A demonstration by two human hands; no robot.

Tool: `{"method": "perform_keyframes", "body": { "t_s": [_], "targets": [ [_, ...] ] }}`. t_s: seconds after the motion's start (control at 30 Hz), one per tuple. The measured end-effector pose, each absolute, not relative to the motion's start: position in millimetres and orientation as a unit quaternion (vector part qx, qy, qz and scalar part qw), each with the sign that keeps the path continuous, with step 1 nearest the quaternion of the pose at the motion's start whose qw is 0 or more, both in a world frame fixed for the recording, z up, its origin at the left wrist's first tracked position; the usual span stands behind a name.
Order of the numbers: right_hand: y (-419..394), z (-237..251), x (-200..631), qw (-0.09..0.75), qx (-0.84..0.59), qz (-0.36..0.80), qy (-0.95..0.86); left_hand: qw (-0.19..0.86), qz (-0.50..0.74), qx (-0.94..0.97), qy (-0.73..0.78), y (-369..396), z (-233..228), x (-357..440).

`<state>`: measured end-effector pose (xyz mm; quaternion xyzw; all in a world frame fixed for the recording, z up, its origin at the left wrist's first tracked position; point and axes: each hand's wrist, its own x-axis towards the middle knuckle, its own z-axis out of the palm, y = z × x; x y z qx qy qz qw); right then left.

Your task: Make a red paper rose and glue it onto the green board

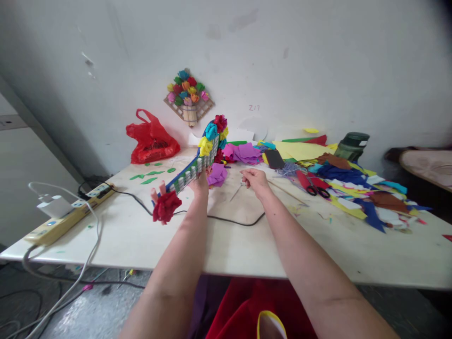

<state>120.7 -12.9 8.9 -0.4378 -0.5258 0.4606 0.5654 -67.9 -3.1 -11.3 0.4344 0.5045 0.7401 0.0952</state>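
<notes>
My left hand (199, 182) grips a blue slatted craft frame (189, 174) from beneath, holding it tilted above the table. Paper flowers in red, teal and yellow (213, 135) cluster at its far upper end, and a red paper flower (166, 207) sits at its near lower end. My right hand (254, 180) rests on the table just to the right, fingers closed on a thin stick or glue tool (236, 192) whose tip points toward me.
White table (226, 245) against a wall. A power strip (67, 214) with plugs lies at left, and a black cable (226, 219) crosses the middle. Red plastic bag (151, 139), purple paper (243, 153), scissors (312, 186), coloured scraps (353, 188), a dark jar (351, 145); a flower decoration (189, 96) hangs on the wall.
</notes>
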Motion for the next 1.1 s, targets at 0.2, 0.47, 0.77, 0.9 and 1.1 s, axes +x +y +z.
{"method": "perform_keyframes", "body": {
  "t_s": [0.2, 0.47, 0.77, 0.9, 1.1],
  "targets": [
    [-11, 5, 121, 0.559, -0.449, 0.463, -0.521, 0.238, 0.821, 0.308, 0.417, -8, -5, -59],
    [-12, 2, 121, 0.566, -0.436, 0.465, -0.523, 0.403, 0.799, 0.238, 0.378, -22, 0, -56],
    [-11, 0, 123, 0.574, -0.444, 0.455, -0.516, 0.416, 0.792, 0.223, 0.386, -24, 4, -54],
    [-11, -2, 125, 0.578, -0.449, 0.45, -0.512, 0.385, 0.798, 0.186, 0.424, -22, 9, -51],
    [-11, -3, 127, 0.578, -0.453, 0.462, -0.497, 0.332, 0.796, 0.126, 0.49, -12, 12, -52]
  ]
}}
